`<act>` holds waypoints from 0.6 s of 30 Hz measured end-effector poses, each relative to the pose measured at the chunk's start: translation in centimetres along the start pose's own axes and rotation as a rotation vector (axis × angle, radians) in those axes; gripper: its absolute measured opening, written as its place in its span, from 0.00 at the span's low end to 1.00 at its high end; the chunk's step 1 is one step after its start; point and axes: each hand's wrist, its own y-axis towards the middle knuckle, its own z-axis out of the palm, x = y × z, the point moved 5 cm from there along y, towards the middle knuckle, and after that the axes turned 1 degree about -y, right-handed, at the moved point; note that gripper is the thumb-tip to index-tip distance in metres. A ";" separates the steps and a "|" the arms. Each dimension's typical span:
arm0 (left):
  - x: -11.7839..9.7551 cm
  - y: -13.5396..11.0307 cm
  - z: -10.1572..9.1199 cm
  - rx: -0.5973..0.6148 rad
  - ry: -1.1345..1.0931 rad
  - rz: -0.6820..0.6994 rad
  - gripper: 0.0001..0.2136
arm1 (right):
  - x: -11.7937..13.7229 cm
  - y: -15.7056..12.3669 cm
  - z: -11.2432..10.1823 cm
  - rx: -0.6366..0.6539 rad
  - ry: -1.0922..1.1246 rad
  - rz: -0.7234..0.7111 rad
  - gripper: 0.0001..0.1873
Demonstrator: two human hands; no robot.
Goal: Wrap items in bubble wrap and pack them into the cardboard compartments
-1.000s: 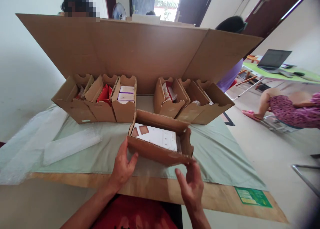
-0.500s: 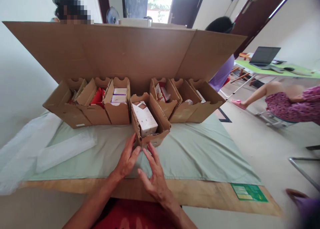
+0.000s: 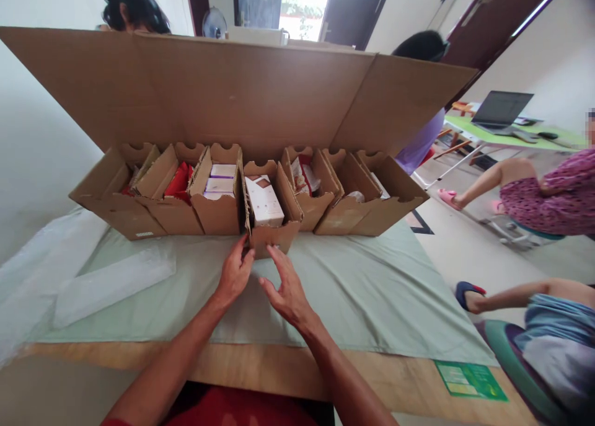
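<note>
Indoors, green cloth [image 3: 353, 289] spreads beneath the nearest box [image 3: 279, 235].

A wooden table [image 3: 260, 364] carries a pale green cloth [image 3: 381, 296], its bare wood edge on the near side of the fingers [image 3: 281, 265]. On the cloth, one bin [image 3: 274, 239] stands right at the fingertips; beyond them, three bins [image 3: 216, 216] stand to the left and three more [image 3: 344, 218] to the right. Plastic wrap [image 3: 116, 283] lies left of the fingers. A green card [image 3: 471, 379] lies on the wood, well to their right.
</note>
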 end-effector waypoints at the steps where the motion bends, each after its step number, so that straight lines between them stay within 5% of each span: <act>1: 0.0 1.1 0.1 -0.014 0.012 -0.005 0.22 | -0.7 1.1 0.4 0.014 0.010 0.005 0.38; 10: 1.7 6.8 3.5 -0.144 0.030 -0.099 0.29 | -7.2 7.1 4.1 0.038 0.033 0.054 0.42; 18: 3.4 2.0 3.1 -0.033 0.016 -0.090 0.32 | -9.1 6.0 4.8 0.064 0.018 0.074 0.34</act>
